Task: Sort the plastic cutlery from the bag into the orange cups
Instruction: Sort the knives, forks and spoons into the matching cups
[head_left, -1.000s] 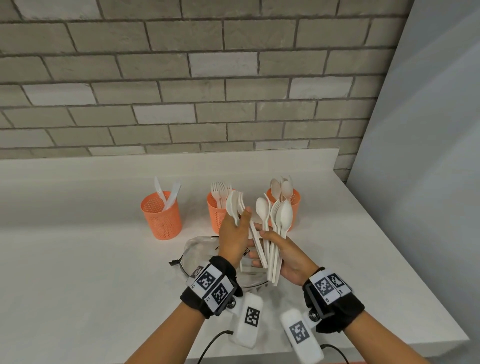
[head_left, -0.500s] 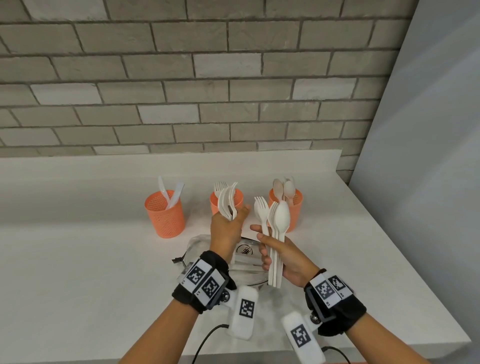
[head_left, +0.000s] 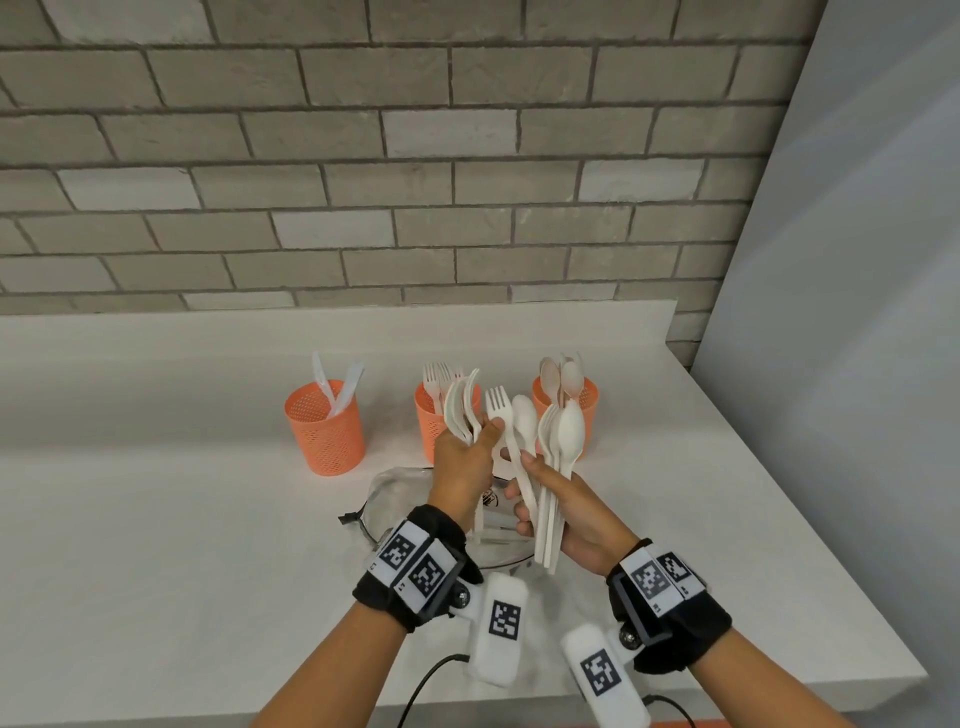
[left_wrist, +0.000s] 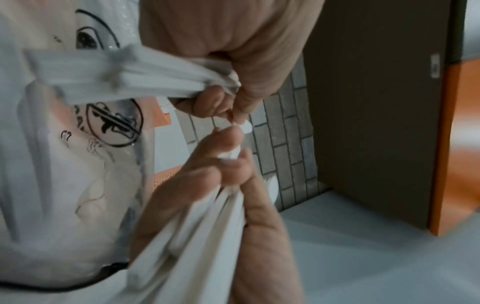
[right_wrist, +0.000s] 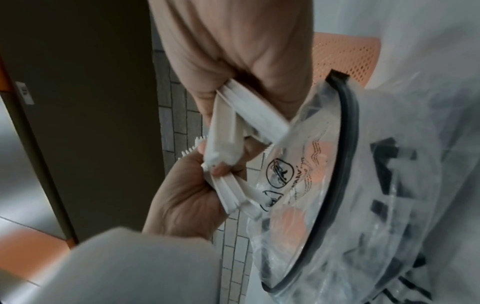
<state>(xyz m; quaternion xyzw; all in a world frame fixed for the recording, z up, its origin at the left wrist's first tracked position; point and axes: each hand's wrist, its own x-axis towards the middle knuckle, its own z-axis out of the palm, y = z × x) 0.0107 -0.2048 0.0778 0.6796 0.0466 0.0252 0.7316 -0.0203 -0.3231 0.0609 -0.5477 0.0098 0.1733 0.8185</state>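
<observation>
Three orange mesh cups stand in a row: the left cup (head_left: 324, 431) holds knives, the middle cup (head_left: 427, 415) forks, the right cup (head_left: 584, 397) spoons. My left hand (head_left: 480, 431) grips a bunch of white forks (head_left: 460, 405) in front of the middle cup. My right hand (head_left: 530, 467) holds a fan of white spoons (head_left: 569, 428) and one fork (head_left: 500, 402), whose handle my left thumb touches. The clear bag (head_left: 395, 488) lies on the counter under both hands. In the wrist views the left hand's fingers (left_wrist: 215, 100) and the right hand (right_wrist: 233, 51) clamp bundled handles (right_wrist: 249, 107).
The white counter (head_left: 156, 519) runs to a raised back ledge under a grey brick wall. Its right edge (head_left: 810, 530) drops off beside a grey panel. The bag's dark zip rim (right_wrist: 345, 144) gapes open. Cables hang from the wrist units over the front edge.
My left hand, holding its forks, has moved back right from the middle cup to meet the right hand's bundle. The fork in that bundle now leans out to the left.
</observation>
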